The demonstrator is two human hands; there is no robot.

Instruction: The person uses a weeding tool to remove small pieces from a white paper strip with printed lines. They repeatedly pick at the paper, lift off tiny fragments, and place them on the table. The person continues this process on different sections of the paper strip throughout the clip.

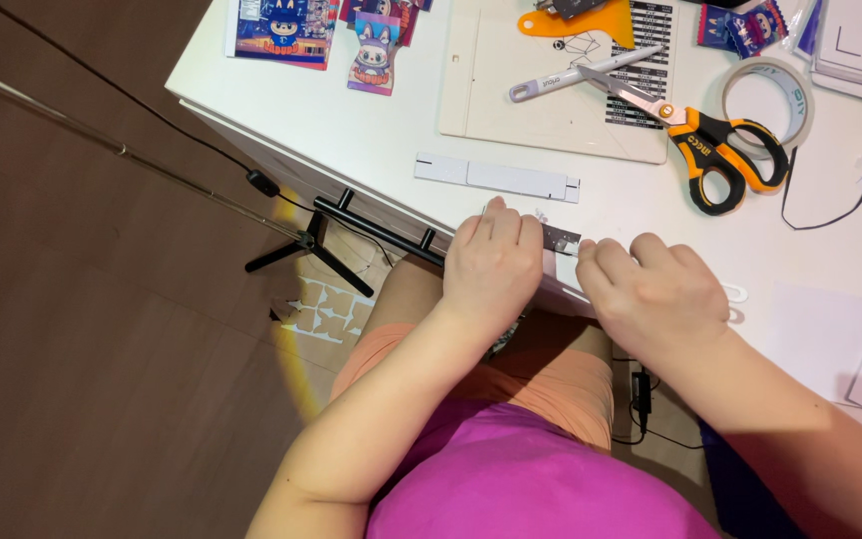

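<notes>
My left hand [493, 262] and my right hand [650, 294] rest at the near edge of the white table [371, 130], fingers curled over a small strip of white and grey card [560, 239] that shows between them. Both hands pinch or press this strip; most of it is hidden under my fingers. A longer white card strip [497, 177] lies flat on the table just beyond my left hand.
Orange-and-black scissors [705, 140], a grey craft knife [576, 75], a white cutting board [551, 110], a tape roll [775, 95] and colourful cartoon cards [291, 30] lie farther back. A black cable [840, 210] runs at right. A tripod [311, 245] stands on the floor left.
</notes>
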